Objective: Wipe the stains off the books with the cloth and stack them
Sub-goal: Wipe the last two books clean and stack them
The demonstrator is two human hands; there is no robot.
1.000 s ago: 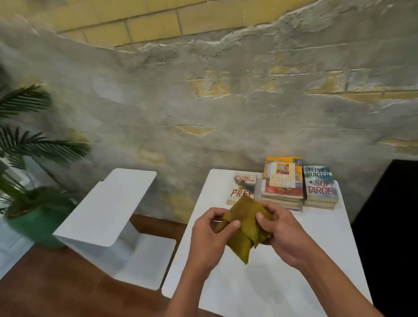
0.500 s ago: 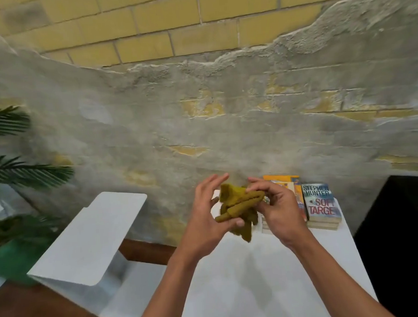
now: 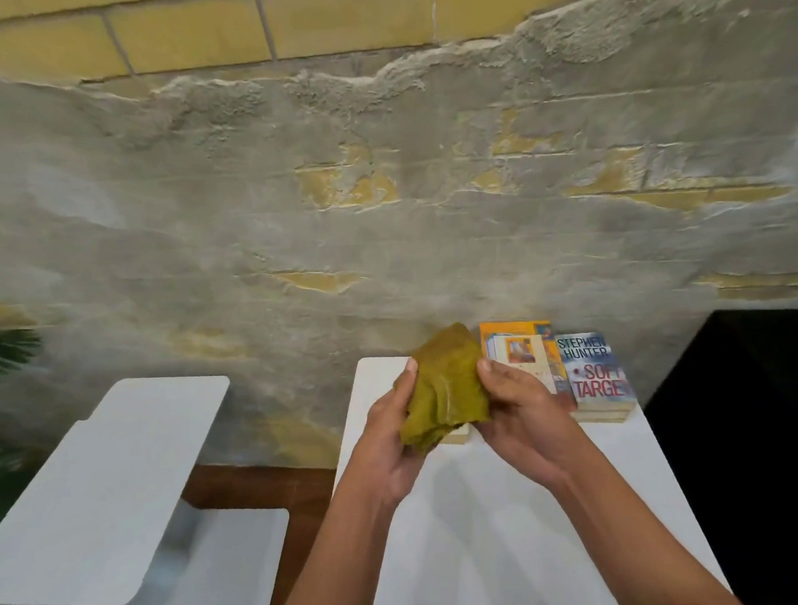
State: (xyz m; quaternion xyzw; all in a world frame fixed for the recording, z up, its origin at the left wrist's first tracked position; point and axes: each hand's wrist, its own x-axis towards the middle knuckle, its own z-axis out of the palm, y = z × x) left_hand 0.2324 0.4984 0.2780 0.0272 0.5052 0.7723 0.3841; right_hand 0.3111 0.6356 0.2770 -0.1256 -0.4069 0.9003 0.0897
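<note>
Both hands hold the crumpled olive-green cloth [image 3: 443, 389] above the white rectangular table [image 3: 508, 540] — left hand [image 3: 392, 437] and right hand [image 3: 521, 416] gripping either side. Paperback book stacks [image 3: 596, 376] lie just beyond the right fingertips [image 3: 484, 367]; another book edge [image 3: 458, 436] peeks beneath the cloth.

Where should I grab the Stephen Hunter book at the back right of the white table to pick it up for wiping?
Probably by its near short edge, coming from the front. The Stephen Hunter book lies flat on top of a small pile at the back of the table, with another pile close on its left, so the near and right edges look free. Both hands are holding the cloth now; free the right hand first.
</note>
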